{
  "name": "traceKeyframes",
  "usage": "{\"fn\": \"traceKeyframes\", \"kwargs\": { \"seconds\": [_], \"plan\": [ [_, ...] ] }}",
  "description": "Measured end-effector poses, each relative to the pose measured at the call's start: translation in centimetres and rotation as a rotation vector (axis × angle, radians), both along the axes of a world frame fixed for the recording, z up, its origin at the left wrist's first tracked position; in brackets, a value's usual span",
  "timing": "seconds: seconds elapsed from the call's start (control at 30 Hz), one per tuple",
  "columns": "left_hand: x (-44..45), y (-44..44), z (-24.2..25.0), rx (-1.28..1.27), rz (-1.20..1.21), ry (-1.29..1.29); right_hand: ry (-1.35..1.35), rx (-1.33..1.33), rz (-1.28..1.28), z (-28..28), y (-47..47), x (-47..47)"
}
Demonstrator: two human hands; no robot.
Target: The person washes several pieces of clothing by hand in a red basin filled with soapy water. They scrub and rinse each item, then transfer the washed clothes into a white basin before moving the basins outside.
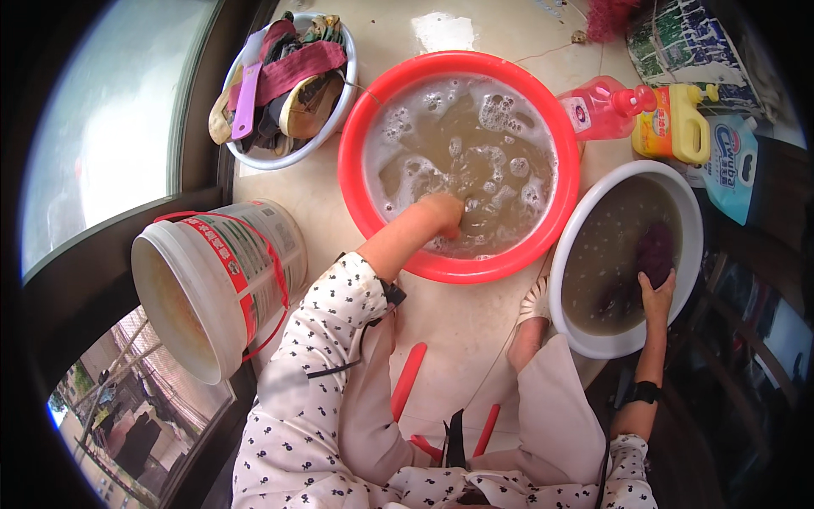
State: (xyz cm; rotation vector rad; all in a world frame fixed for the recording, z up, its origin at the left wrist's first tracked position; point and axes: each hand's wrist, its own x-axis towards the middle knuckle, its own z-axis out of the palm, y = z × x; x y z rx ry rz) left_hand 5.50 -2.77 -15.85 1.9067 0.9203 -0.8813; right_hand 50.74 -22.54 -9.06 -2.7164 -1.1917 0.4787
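Observation:
My left hand [442,213] dips into murky, foamy water [470,146] in a large red plastic basin [351,153]. Its fingers are under the surface, so whether they hold anything is hidden. On the right stands a white plastic basin [563,267] of brownish water. Inside it my right hand [658,289] grips a wet dark purple cloth [656,245], part of which is sunk in the water. Part of that hand's fingers is hidden by the cloth and water.
A pale basin [350,105] at the upper left holds shoes, cloths and a purple-handled brush [247,105]. Below it a white bucket [222,280] lies on its side. A pink pump bottle [594,108], a yellow jug [668,124] and a blue pouch [730,165] stand at the right.

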Motion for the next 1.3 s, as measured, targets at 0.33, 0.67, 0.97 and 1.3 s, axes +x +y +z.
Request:
{"fn": "traceKeyframes", "kwargs": {
  "seconds": [0.33, 0.67, 0.97, 1.3],
  "plan": [
    [-4.6, -1.5, 2.7, 0.010, 0.052, 0.093, -0.122, 0.200, 0.241, 5.6, 5.7, -7.9],
    [-4.1, -0.8, 3.2, 0.447, 0.010, 0.017, 0.071, 0.154, 1.108, 0.6, 15.0, -26.2],
    [-4.4, -0.6, 5.3, 0.413, 0.014, -0.081, 0.037, -0.102, 1.176, -2.0, 17.4, -30.0],
    [-3.3, -2.0, 7.2, 0.719, 0.269, -0.520, 0.289, 0.329, 1.012, 3.3, 17.9, -29.3]
  ]
}}
